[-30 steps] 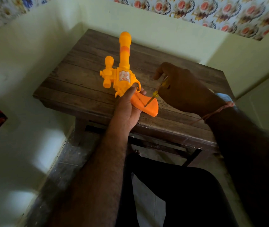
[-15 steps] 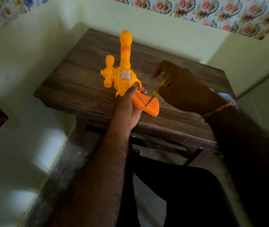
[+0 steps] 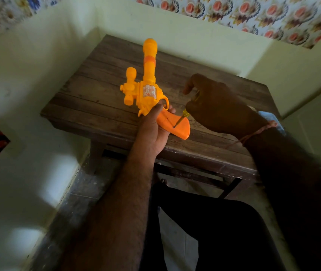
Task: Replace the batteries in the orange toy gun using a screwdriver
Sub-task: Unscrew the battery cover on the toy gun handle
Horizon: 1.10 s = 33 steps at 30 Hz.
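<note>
Pinching a small yellow-handled screwdriver, the right hand sets its tip on the orange handle of the toy gun, apparently at a screw on the battery cover. This grip is curled round the tool, index finger raised. The left hand grips the gun just behind the trigger guard, steadying it flat on the wooden desk, barrel pointing away. Judging by this, the cover screw is being worked; next comes steady turning with downward pressure so the tip does not slip.
</note>
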### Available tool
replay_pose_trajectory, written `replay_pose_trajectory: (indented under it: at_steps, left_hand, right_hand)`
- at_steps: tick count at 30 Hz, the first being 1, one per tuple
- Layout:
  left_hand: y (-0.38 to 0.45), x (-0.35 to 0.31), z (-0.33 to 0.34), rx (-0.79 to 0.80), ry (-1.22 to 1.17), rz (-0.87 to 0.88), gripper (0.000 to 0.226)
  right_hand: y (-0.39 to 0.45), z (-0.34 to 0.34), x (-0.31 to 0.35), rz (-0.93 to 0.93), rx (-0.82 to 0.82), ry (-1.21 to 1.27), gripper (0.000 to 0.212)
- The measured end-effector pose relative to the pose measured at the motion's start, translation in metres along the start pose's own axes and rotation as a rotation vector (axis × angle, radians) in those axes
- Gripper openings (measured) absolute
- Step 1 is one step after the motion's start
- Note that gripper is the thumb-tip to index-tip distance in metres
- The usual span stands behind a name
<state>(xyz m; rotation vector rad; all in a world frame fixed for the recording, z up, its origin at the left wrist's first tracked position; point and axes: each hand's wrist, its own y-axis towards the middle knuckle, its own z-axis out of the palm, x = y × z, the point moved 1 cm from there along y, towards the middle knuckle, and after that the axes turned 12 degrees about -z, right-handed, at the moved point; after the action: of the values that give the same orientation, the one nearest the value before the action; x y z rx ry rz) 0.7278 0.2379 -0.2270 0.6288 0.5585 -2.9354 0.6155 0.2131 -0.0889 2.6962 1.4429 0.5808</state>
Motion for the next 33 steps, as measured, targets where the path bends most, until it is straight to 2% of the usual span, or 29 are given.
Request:
replay_pose_trajectory:
  at_steps: [2,7,13,17,21,24,33]
  left_hand:
    - [-0.0005,0.0002,0.0001,-0.010,-0.032,-0.001,0.018]
    - [-0.0006,-0.0008,-0.0006,0.012,0.033,0.016,0.029]
    - [-0.0008,-0.0004,0.0008,-0.005,-0.003,0.005,0.036]
    - [-0.0034,-0.0011,0.0025,0.024,-0.031,0.003,0.025]
    - [-0.0034,-0.0012,0.0015,0.035,-0.007,-0.014,0.030]
    - [-0.0027,-0.0008,0.0019,0.005,-0.010,-0.009,0.023]
    - [-0.0059,-0.0008,0.0049,0.008,-0.030,-0.008,0.024]
  right_hand:
    - [-0.0003,0.0004,0.0000,-0.015,-0.014,-0.017,0.024]
    - [0.0005,0.0004,-0.0047,-0.009,-0.042,-0.057,0.014]
    - [-0.0016,-0.0052,-0.0043,-0.014,0.052,0.029,0.029]
    - [-0.0018,-0.0032,-0.0045,-0.036,0.033,0.035,0.027]
    - [-0.0008,-0.0002,-0.0055,-0.035,-0.002,-0.010,0.018]
    - [-0.0004,-0.0003,-0.0063,-0.025,-0.019,-0.034,0.013]
    - [0.0002,-0.0049,-0.0017,-0.046,-0.005,0.016,0.030]
